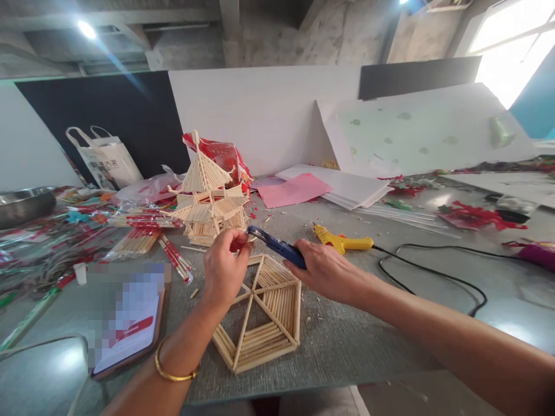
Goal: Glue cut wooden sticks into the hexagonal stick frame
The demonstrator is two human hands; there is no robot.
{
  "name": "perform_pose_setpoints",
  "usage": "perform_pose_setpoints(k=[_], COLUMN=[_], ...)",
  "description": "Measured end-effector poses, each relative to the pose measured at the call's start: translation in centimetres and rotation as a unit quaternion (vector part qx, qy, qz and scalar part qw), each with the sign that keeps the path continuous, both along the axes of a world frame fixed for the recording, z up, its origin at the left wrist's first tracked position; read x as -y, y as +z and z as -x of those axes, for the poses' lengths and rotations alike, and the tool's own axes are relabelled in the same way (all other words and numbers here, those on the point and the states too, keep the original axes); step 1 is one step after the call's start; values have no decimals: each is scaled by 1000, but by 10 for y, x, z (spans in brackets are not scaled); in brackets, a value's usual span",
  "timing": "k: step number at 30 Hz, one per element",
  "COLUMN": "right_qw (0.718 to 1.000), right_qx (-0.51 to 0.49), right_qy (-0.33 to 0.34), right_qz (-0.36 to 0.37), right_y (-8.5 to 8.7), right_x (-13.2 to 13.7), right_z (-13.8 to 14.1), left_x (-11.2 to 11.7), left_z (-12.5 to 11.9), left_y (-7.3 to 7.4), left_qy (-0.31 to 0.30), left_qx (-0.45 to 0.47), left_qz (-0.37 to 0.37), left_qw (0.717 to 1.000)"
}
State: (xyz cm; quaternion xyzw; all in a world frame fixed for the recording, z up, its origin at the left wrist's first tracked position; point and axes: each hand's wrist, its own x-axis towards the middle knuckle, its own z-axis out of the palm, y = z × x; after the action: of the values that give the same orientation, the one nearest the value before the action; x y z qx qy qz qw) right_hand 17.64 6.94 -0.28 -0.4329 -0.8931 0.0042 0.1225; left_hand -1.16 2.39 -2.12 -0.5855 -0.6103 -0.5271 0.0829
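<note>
Nearest, I have the hexagonal stick frame (252, 293) flat on the tabletop (342, 341), partly filled with slats. Over its far edge, my left hand (225, 266) has its fingers pinched at the blue tool's tip; their catch I can't tell. My right hand (323, 266) grips the blue tool (280, 248). Farther left, clear packets (135, 240) contain sticks; the metal bowl's (26, 207) contents stay hidden.

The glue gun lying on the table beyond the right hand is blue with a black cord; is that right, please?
Not quite: the head view shows the glue gun lying on the table beyond the right hand is yellow, not blue, with a black cord.
</note>
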Motion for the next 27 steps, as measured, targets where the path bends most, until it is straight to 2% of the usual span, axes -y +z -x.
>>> perform_pose_setpoints(k=[15,21,27], right_qw=[1000,1000,999], right_qx=[-12,-19,-23], right_qy=[4,7,-29], right_qz=[7,15,34], right_y=[-2,-1,5], right_x=[0,2,0], right_z=[1,2,4], left_x=[0,0,-1], left_z=[0,0,-3], left_y=[-1,0,4], left_qy=[30,30,28], left_qx=[-71,-76,-40], left_qz=[-41,-43,-20], left_qw=[996,996,999])
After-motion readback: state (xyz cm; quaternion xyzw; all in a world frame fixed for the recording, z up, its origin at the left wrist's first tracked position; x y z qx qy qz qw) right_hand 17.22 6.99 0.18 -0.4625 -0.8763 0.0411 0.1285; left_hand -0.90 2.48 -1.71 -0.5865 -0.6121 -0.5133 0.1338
